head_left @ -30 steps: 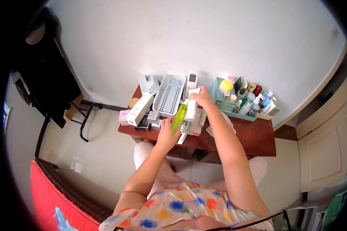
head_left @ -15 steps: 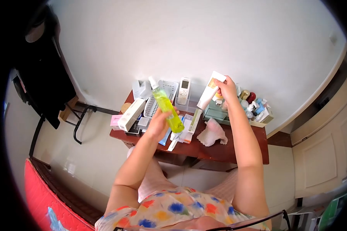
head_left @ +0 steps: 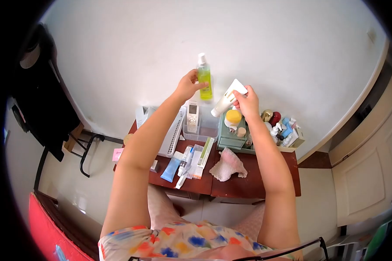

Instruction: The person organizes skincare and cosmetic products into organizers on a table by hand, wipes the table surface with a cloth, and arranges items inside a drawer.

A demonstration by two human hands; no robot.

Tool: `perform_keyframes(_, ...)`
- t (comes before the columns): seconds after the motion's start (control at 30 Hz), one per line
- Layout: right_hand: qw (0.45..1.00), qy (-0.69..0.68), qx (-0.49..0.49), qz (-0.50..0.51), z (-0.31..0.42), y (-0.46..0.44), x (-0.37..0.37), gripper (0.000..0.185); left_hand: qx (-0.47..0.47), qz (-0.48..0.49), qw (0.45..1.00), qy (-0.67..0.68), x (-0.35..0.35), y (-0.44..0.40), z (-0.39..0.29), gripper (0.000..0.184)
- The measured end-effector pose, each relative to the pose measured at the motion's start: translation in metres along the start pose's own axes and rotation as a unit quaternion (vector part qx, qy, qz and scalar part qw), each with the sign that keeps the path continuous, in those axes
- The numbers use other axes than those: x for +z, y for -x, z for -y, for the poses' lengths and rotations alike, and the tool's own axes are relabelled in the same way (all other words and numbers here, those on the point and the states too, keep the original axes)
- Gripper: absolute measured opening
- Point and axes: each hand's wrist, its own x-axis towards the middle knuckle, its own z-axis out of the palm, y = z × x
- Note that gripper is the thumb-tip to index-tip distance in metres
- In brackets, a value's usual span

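Observation:
My left hand (head_left: 190, 85) is closed round a clear bottle of yellow-green liquid (head_left: 205, 82) with a white cap, held upright before the wall. In my right hand (head_left: 247, 102) is a white squeeze tube (head_left: 229, 98), tilted with its cap end down to the left. Below the bottle stands a clear plastic bin (head_left: 208, 130) with a white remote control (head_left: 192, 117) upright in it. Just under the tube, a yellow-lidded jar (head_left: 233, 116) sits on a green drawer box (head_left: 231, 142).
On the red-brown table (head_left: 265, 178) lie a crumpled pink-white cloth (head_left: 229, 165), a blue tube (head_left: 171, 168) and a white basket (head_left: 173, 135). A box of several bottles (head_left: 287, 132) stands at the right. A black folding frame (head_left: 86, 154) is on the floor at left.
My left hand has raised the bottle up and to the right, turning it upright. My right hand has brought the tube slightly left and down, showing its other side.

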Motion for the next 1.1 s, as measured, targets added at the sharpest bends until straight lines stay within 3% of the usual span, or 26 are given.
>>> perform_keyframes(0.2,0.995,0.094,-0.021,0.02,-0.018,-0.016,0.007,0.028,-0.045,0.073,0.981,-0.174,-0.013,-0.019,0.034,0.065)
perform_keyframes(0.57,0.96,0.258,-0.105,0.039,-0.036,-0.028,0.041,0.029,-0.026,0.108,0.957,-0.266,-0.037,-0.021,0.056,0.065)
perform_keyframes(0.8,0.956,0.268,-0.094,0.073,-0.035,-0.028,0.061,0.025,-0.011,0.136,0.936,-0.324,-0.028,-0.022,0.028,0.07)
perform_keyframes(1.0,0.953,0.276,-0.1,0.074,-0.037,-0.028,0.058,0.024,-0.042,0.165,0.938,-0.301,-0.038,-0.034,0.041,0.076)
perform_keyframes(1.1,0.955,0.27,-0.099,0.076,-0.033,-0.028,0.057,0.025,-0.135,0.19,0.951,-0.203,-0.04,-0.034,0.037,0.076)
